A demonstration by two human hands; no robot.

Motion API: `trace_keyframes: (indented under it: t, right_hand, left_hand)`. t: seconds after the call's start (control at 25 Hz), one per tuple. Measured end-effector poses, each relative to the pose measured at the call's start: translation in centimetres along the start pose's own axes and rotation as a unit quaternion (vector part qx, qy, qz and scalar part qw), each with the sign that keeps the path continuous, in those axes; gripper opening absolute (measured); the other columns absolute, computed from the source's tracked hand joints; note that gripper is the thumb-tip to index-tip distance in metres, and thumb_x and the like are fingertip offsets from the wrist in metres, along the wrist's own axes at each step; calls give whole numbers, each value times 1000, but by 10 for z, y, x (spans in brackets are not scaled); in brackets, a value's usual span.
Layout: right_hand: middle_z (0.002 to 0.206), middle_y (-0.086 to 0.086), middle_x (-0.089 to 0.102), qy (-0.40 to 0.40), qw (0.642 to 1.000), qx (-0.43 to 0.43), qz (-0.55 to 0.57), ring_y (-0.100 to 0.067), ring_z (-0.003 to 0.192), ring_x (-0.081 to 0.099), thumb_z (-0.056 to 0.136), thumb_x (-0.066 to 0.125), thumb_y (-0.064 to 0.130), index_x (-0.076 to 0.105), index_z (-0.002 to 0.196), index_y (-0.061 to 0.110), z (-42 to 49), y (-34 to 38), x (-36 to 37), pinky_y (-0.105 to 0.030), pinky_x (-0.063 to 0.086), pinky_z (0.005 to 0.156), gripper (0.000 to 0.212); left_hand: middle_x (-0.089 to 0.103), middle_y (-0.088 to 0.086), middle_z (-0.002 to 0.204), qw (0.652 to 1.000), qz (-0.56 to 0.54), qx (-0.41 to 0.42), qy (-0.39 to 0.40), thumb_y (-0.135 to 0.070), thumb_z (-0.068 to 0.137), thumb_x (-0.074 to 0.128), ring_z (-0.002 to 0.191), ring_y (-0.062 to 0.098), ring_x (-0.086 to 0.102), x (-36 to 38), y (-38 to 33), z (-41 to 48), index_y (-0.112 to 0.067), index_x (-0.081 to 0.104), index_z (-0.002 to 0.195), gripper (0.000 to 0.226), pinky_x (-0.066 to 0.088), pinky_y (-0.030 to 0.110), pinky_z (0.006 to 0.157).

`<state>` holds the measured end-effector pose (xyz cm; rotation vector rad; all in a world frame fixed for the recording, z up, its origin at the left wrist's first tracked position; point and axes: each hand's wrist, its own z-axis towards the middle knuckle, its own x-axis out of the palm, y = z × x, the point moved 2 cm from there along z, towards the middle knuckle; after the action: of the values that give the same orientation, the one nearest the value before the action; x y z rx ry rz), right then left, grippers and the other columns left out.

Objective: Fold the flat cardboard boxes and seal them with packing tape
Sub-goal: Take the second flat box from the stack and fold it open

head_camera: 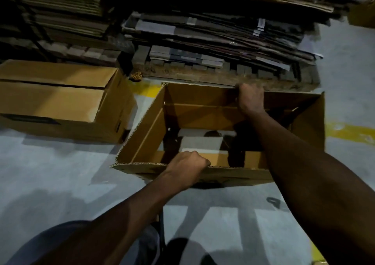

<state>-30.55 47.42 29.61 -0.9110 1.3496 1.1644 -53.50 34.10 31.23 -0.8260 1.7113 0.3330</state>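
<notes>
1. I see the left hand (187, 164) on the near wall of the open cardboard box (146, 128), its fingers (200, 160) curled tight over the top edge.
2. The right hand (250, 101) grips the far wall the same way, and the box's hollow lies between the two sets of fingers.
3. The box stands on the grey floor (50, 173), which I can see through its unclosed bottom flaps.
4. A closed box (56, 100) sits well left of the left fingers, and stacks of flat cardboard (213, 31) rise beyond the right fingers.
</notes>
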Motion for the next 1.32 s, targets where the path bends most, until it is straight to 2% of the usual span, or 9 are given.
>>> trace_keyframes:
  t: [0.08, 0.2, 0.36, 0.56, 0.76, 0.92, 1.08, 1.2, 1.32]
  right_hand:
    - [122, -18, 60, 6, 999, 30, -38, -38, 125, 45, 97, 51, 16, 58, 127, 18, 0, -9, 3, -57, 27, 109, 30]
    - [126, -16, 59, 12, 997, 56, -46, -40, 133, 38, 98, 50, 17, 59, 123, 18, -3, -9, 4, -70, 12, 112, 26]
    - [126, -13, 61, 0, 1000, 22, -19, -37, 131, 43, 99, 47, 12, 59, 124, 18, -1, -1, 7, -71, 8, 113, 29]
    - [141, -14, 46, 21, 998, -44, -43, -34, 138, 35, 96, 54, 19, 41, 141, 20, -4, -31, 13, -59, 12, 119, 47]
    - [140, -15, 47, -17, 996, 51, -75, -38, 135, 36, 92, 60, 14, 45, 138, 15, -14, -63, 12, -57, 28, 111, 48]
    - [126, -16, 57, -43, 995, 63, -70, -36, 118, 47, 97, 53, 12, 57, 126, 11, -8, -65, 0, -46, 42, 91, 29]
    - [124, -16, 58, -31, 998, 28, -51, -36, 117, 47, 98, 54, 13, 56, 127, 11, 3, -35, 6, -43, 46, 91, 29]
    - [153, -17, 34, 21, 999, 5, -31, -39, 142, 26, 97, 56, 26, 34, 148, 19, 8, -32, 18, -51, 31, 112, 56]
    - [163, -13, 8, 62, 998, 5, -3, -36, 150, 6, 97, 52, 38, 12, 156, 28, -5, -40, 21, -56, 14, 119, 71]
  left_hand:
    - [65, 8, 105, 1000, -11, -15, -13, -8, 90, 57, 95, 23, 61, -4, -5, 7, -17, 57, 123, 34, 46, 31, 76]
    - [62, 6, 107, 998, -23, -52, -16, -9, 91, 55, 98, 21, 58, -4, -11, 15, -21, 55, 125, 36, 38, 29, 72]
    - [61, 6, 105, 996, -65, -54, -16, -9, 88, 55, 98, 23, 58, 5, -23, 20, -23, 60, 119, 34, 48, 34, 80]
    - [65, 4, 99, 997, -73, -35, -12, -8, 90, 56, 91, 20, 62, 11, -24, 27, -20, 62, 115, 28, 44, 28, 70]
    - [63, 5, 110, 989, -34, -79, 119, -11, 91, 60, 85, 14, 58, 23, 1, 18, -19, 60, 124, 34, 51, 25, 78]
    - [62, 5, 111, 995, -30, -34, 93, -9, 93, 56, 92, 14, 58, 19, -2, 10, -18, 59, 125, 34, 48, 24, 80]
    - [63, 3, 100, 998, -13, 18, 64, -5, 91, 56, 87, 16, 58, 21, -8, 10, -15, 62, 114, 26, 51, 28, 78]
    - [62, 2, 92, 998, -31, 18, 44, -10, 92, 55, 84, 15, 59, 25, 3, 13, -16, 64, 104, 16, 50, 28, 73]
    - [67, 1, 93, 996, -85, 3, 30, -36, 96, 51, 82, 15, 61, 25, 13, 12, -20, 66, 109, 26, 52, 30, 74]
